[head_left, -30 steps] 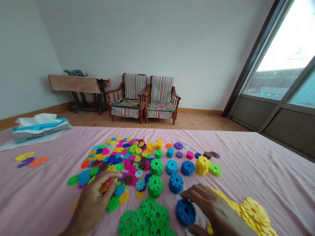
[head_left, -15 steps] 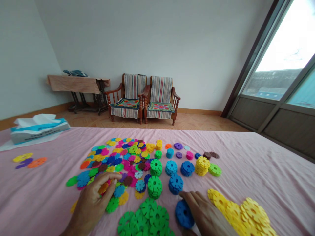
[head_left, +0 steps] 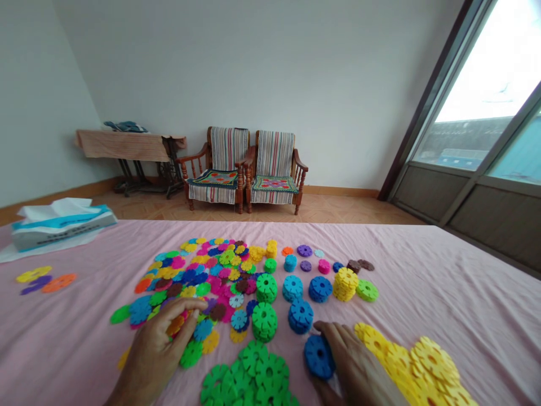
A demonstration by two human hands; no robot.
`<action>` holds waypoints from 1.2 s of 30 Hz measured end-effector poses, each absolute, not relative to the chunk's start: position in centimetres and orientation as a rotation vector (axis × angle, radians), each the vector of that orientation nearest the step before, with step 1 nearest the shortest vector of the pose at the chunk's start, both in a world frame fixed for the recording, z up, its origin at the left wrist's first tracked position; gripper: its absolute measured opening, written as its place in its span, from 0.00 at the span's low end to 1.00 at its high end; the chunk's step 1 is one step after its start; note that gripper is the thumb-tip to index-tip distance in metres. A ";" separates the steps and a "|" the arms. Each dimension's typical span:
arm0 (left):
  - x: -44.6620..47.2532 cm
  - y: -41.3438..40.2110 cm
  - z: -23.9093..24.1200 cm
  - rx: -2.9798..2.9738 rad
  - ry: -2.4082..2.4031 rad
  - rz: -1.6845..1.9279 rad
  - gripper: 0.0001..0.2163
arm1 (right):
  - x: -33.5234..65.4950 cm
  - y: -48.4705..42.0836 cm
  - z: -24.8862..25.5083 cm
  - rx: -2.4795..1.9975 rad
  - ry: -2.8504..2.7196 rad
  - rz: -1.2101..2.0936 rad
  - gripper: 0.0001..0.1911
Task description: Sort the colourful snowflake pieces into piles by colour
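Observation:
My right hand [head_left: 353,361] is curled round a blue notched disc stack [head_left: 320,357] near the front of the table, its thumb below and fingers along the right side. My left hand [head_left: 163,341] rests at the front of the mixed pile of coloured notched discs [head_left: 196,276], thumb and forefinger bent to a pinch; what they hold, if anything, I cannot make out. Between the hands stand a green disc stack [head_left: 265,321] and another blue disc stack [head_left: 301,316]. Loose green discs [head_left: 249,375] lie in front, and yellow discs [head_left: 408,363] are heaped right of my right hand.
Behind are short stacks, including yellow discs [head_left: 345,283], light blue discs [head_left: 292,288] and a lime disc [head_left: 367,290]. A tissue pack [head_left: 63,228] lies on the pink cloth [head_left: 443,270] at left. Two wooden chairs [head_left: 274,186] stand beyond the table.
My right hand has shifted slightly right and its thumb now shows below the blue disc stack, which has moved a little up and right. My left hand has stayed nearly still.

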State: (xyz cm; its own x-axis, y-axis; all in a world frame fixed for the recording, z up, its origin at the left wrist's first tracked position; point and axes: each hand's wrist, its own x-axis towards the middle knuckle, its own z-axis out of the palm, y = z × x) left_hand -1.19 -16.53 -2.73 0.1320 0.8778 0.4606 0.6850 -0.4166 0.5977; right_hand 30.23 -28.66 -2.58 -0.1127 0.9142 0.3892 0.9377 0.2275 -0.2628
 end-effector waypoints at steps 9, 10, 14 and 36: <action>-1.1 -16.5 -2.5 2.144 1.527 1.138 0.14 | 31.8 -28.3 -4.4 -1.721 -1.974 -0.229 0.26; -1.1 -16.5 -2.6 2.140 1.529 1.131 0.14 | 32.1 -28.2 -4.8 -1.722 -1.961 -0.244 0.27; -1.2 -16.6 -2.7 2.114 1.537 1.128 0.14 | 33.0 -27.5 -5.4 -1.697 -1.916 -0.249 0.29; -1.2 -16.5 -2.6 2.127 1.527 1.142 0.15 | 33.3 -25.7 -4.8 -1.783 -1.792 -0.144 0.23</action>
State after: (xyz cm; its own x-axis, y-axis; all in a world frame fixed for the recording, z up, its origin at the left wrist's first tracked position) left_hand -1.22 -16.51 -2.59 0.1268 0.8922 0.4334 0.6676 -0.3999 0.6280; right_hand 33.31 -25.74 -4.84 0.0826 0.8744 0.4781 0.9395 0.0916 -0.3299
